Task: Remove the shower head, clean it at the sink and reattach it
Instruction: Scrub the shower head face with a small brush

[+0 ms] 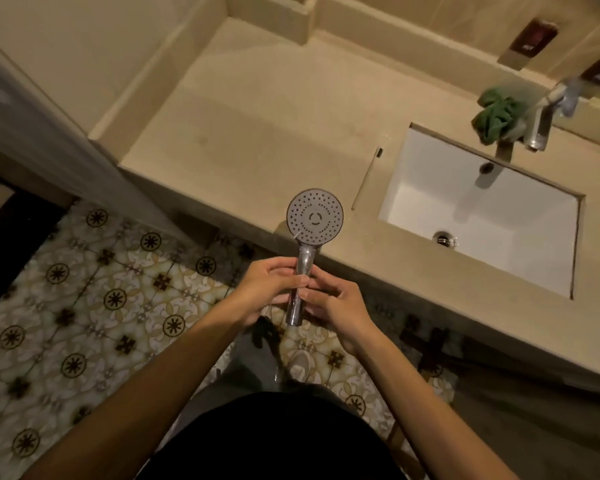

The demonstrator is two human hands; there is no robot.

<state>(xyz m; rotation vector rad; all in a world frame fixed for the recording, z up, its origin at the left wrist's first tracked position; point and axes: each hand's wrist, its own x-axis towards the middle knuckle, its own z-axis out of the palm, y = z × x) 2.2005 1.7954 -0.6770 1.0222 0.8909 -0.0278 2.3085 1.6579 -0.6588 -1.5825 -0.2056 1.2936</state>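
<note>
- Above the patterned floor [84, 289], at frame centre, the shower head [314, 216] is held upright, spray face toward the camera, free of any hose; its handle runs down toward 6 o'clock.
- Left hand [267, 289]: fingers curled round the chrome handle from the 9 o'clock side, thumb across the front. Right hand [340, 303]: fingertips pinch the lower handle from 3 o'clock. Both have hold of it; neither is open.
- Sink [565, 251] lies at about 2 o'clock from the hands, well apart, set into the counter [257, 133]. Tap [541, 129] stands at the basin's far rim; green cloth [496, 117] just beside it.
- Judgement: head is off the hose, cleaning not yet begun.
- Risk 1: chrome handle looks smooth, possibly wet (light is dim, cannot confirm). A slip during the carry would drop it onto hard tile; the cause would be a loose pinch grip.
- Risk 2: swinging toward 2 o'clock, the spray face could knock the counter edge, which sits just behind it.
- Risk 3: the threaded end at 6 o'clock is exposed; a seal could fall out unseen.
</note>
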